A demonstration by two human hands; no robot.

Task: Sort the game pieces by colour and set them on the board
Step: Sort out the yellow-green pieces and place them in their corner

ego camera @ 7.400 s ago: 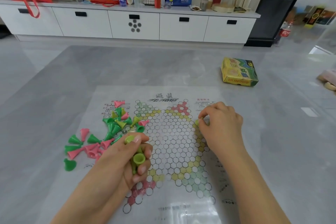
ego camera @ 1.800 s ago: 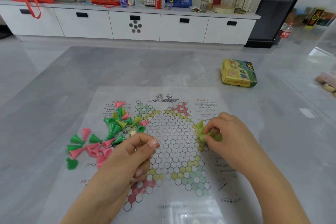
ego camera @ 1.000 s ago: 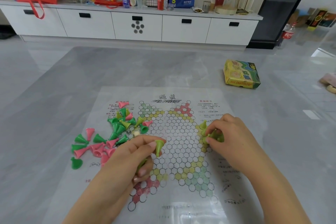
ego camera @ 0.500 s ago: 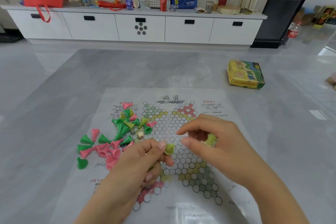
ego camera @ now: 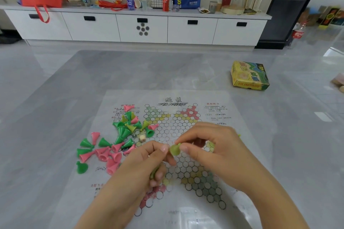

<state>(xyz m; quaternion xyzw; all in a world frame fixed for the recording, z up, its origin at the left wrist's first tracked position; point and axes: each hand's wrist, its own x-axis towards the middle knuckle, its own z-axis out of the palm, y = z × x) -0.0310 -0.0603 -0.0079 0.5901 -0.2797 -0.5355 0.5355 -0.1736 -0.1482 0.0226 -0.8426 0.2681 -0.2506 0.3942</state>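
A paper game board [ego camera: 186, 128] with a hexagon-cell star lies flat on the grey table. Both hands meet over its middle. A yellow-green cone piece [ego camera: 174, 149] is pinched between the fingertips of my left hand [ego camera: 141, 169] and my right hand [ego camera: 210, 150]. More yellow-green pieces [ego camera: 154, 173] sit in my left palm, mostly hidden by curled fingers. A loose pile of green, pink and yellow-green cones [ego camera: 119, 141] lies across the board's left edge. Yellow-green pieces set on the board's right side are mostly hidden behind my right hand.
A yellow and green game box [ego camera: 249, 76] stands on the table at the back right. A small beige bead [ego camera: 142, 138] lies by the pile. A white cabinet [ego camera: 141, 26] with bags, bottles and cans on top runs along the far wall.
My right hand has left the board's right side and come to the middle, meeting my left hand. The yellow-green piece at my left fingertips is now gripped by both hands.
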